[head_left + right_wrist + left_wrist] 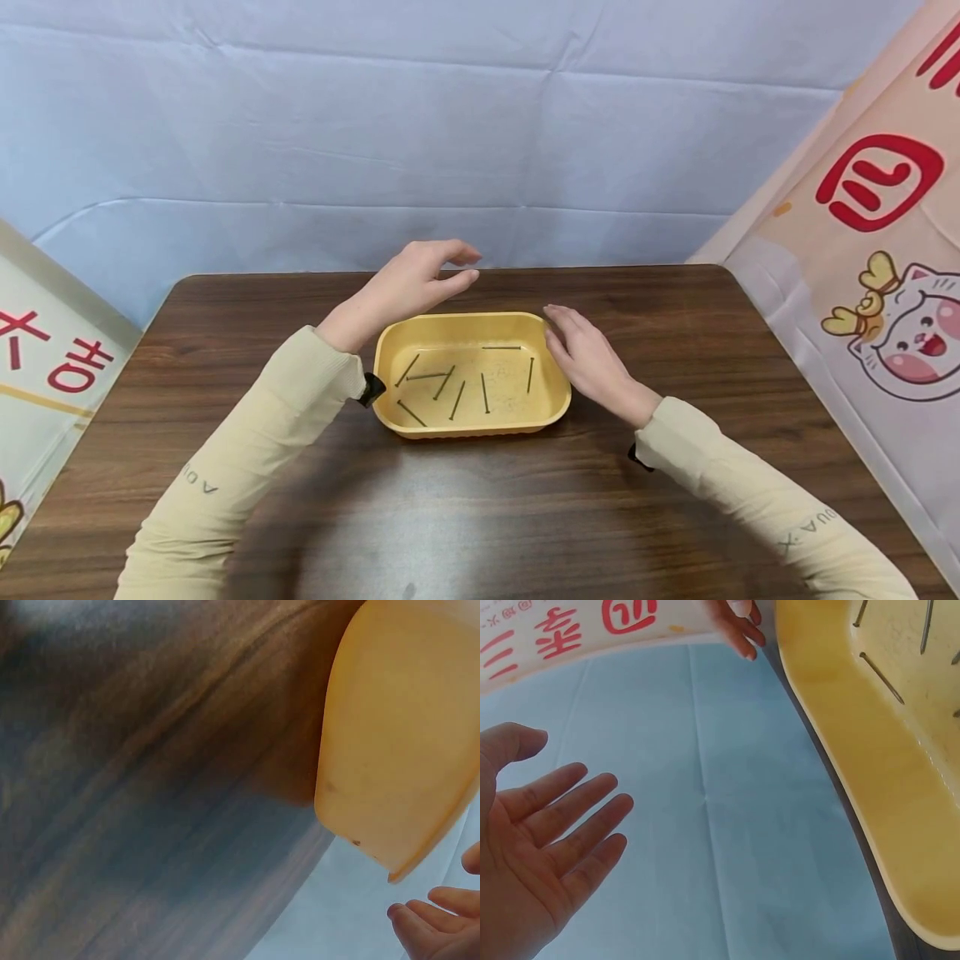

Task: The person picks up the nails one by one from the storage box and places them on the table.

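A shallow yellow plastic tray (pixel 472 431) stands on the dark wooden table, with several dark nails (pixel 484 392) scattered over its floor. My left hand (pixel 420 279) hovers above the tray's far left corner, fingers loosely extended and holding nothing. In the left wrist view that palm (pixel 532 862) faces up with its fingers spread apart. By the tray's right end is my right hand (pixel 596 362), its fingers near the rim; whether they touch it I cannot tell. Only the fingertips (pixel 435 922) of the right hand show in the right wrist view, beside the tray's outer wall (pixel 397 735).
The wooden table (pixel 450 517) reaches back to a pale blue cloth backdrop (pixel 420 142). Printed banners with red characters hang at the right (pixel 862 217) and left (pixel 67 333). A dark band (pixel 371 389) sits at the left sleeve's cuff.
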`<state>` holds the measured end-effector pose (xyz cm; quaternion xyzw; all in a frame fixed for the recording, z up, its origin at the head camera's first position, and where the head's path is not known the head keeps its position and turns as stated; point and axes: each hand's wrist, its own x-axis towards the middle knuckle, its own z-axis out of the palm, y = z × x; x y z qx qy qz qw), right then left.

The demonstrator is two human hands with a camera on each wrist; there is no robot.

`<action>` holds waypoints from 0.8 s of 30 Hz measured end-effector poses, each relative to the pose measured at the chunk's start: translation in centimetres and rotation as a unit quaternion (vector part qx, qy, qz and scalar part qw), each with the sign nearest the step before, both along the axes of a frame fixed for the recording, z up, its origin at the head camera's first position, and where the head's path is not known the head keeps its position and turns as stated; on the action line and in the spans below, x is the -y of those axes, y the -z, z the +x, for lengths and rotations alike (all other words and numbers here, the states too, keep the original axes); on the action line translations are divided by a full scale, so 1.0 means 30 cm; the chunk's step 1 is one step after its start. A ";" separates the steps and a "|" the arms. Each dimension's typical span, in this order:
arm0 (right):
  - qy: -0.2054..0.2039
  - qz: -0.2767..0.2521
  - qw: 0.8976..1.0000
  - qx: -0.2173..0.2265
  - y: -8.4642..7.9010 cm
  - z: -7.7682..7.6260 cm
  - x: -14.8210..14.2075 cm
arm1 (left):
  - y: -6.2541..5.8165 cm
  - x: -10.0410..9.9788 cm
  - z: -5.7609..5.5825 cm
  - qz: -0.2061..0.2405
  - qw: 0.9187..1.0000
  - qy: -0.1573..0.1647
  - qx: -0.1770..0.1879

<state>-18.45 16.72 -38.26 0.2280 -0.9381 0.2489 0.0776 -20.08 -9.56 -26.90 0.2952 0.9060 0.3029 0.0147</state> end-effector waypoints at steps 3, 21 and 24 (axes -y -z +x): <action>0.002 -0.007 1.000 -0.001 0.010 0.005 0.001 | 0.001 -0.006 0.000 0.004 1.000 0.001 0.007; 0.010 -0.034 0.999 -0.029 0.060 0.024 0.010 | 0.045 -0.042 -0.021 0.036 0.999 -0.006 0.018; 0.014 -0.037 0.999 -0.024 0.065 0.024 0.014 | 0.053 -0.048 -0.027 0.045 0.999 -0.008 0.021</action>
